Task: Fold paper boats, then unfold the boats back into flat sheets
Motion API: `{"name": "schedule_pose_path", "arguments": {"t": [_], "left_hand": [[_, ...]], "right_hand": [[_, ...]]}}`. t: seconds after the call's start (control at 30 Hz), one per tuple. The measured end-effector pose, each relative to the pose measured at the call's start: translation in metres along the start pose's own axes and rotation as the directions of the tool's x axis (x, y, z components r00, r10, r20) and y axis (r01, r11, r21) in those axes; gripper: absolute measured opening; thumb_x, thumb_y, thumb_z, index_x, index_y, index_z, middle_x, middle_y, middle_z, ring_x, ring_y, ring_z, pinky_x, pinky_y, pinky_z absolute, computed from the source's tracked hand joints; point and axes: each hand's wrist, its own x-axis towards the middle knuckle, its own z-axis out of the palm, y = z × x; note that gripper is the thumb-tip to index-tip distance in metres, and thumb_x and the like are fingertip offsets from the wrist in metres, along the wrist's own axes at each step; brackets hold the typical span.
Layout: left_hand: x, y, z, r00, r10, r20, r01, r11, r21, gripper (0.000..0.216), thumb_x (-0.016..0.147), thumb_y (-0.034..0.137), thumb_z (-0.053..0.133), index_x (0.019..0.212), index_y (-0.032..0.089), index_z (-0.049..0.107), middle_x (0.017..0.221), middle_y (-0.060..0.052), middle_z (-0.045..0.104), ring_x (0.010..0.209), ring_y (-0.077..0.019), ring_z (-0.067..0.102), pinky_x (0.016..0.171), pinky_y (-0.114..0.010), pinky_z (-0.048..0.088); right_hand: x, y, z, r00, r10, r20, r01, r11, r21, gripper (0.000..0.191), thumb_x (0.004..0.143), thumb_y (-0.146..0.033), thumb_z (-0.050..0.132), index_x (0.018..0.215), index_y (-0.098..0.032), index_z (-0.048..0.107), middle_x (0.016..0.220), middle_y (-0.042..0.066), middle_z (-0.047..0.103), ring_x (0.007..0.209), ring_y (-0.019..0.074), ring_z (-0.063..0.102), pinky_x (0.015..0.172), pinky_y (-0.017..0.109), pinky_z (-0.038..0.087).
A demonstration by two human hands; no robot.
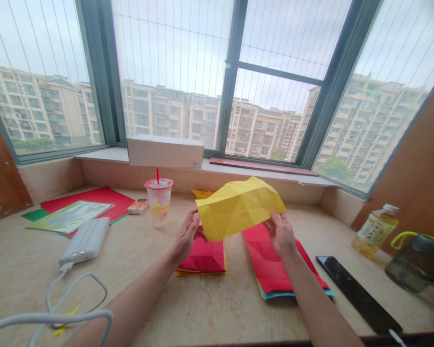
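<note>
A creased yellow paper sheet [238, 206] is held up above the table by both hands. My left hand [186, 237] pinches its lower left edge. At the sheet's lower right edge my right hand [282, 233] grips it with closed fingers. Below the sheet lie a folded red paper piece on a small stack [203, 259] and a larger pile of red and teal sheets [275, 265]. Another bit of yellow paper [201, 193] shows behind the held sheet.
A plastic cup with red straw [159, 197], a white power bank [85, 241] with cable, and red and green sheets with a booklet [72, 214] are at the left. A black phone [356, 294], bottle [374, 230] and jug [415, 262] sit right. A white box [164, 151] rests on the sill.
</note>
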Motion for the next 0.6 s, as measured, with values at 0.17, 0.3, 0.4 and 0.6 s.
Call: {"name": "schedule_pose_path", "arguments": {"t": [0.17,0.3,0.4,0.6], "left_hand": [[-0.001,0.013,-0.001,0.995,-0.092,0.046,0.102,0.935,-0.339,0.044,0.087,0.058,0.052,0.078,0.017,0.065,0.087,-0.007,0.072,0.087,-0.0224,0.069,0.08,-0.036,0.056],[-0.001,0.021,-0.004,0.973,-0.227,0.042,0.22,0.856,-0.468,0.045,0.088,0.056,0.052,0.068,0.017,0.059,0.061,-0.001,0.061,0.06,-0.015,0.064,0.061,-0.029,0.055],[0.001,0.021,-0.006,0.965,-0.262,0.001,0.224,0.824,-0.521,0.037,0.089,0.051,0.054,0.072,0.018,0.056,0.061,0.003,0.058,0.05,-0.0115,0.059,0.044,-0.021,0.048],[0.005,0.012,-0.006,0.956,-0.284,-0.071,0.241,0.901,-0.361,0.023,0.092,0.039,0.056,0.103,0.019,0.061,0.078,0.0,0.07,0.055,-0.0096,0.062,0.045,-0.017,0.046]], "right_hand": [[0.009,-0.003,-0.013,0.997,0.046,-0.062,-0.047,0.999,-0.012,0.031,0.071,-0.026,0.071,0.102,-0.029,0.067,0.106,0.001,0.075,0.101,0.0242,0.07,0.078,0.034,0.06],[0.003,-0.008,-0.009,0.958,0.266,0.107,-0.25,0.958,-0.143,0.021,0.075,-0.03,0.067,0.096,-0.027,0.071,0.105,0.006,0.075,0.094,0.0296,0.071,0.076,0.04,0.059],[0.001,-0.007,-0.008,0.94,0.295,0.172,-0.256,0.943,-0.213,0.025,0.077,-0.031,0.066,0.101,-0.027,0.07,0.105,0.007,0.075,0.089,0.0285,0.071,0.072,0.039,0.059],[0.012,-0.001,-0.02,0.984,0.177,0.033,-0.168,0.966,-0.198,0.018,0.07,-0.028,0.072,0.087,-0.022,0.07,0.074,0.001,0.072,0.036,0.0073,0.041,0.032,0.023,0.035]]}}
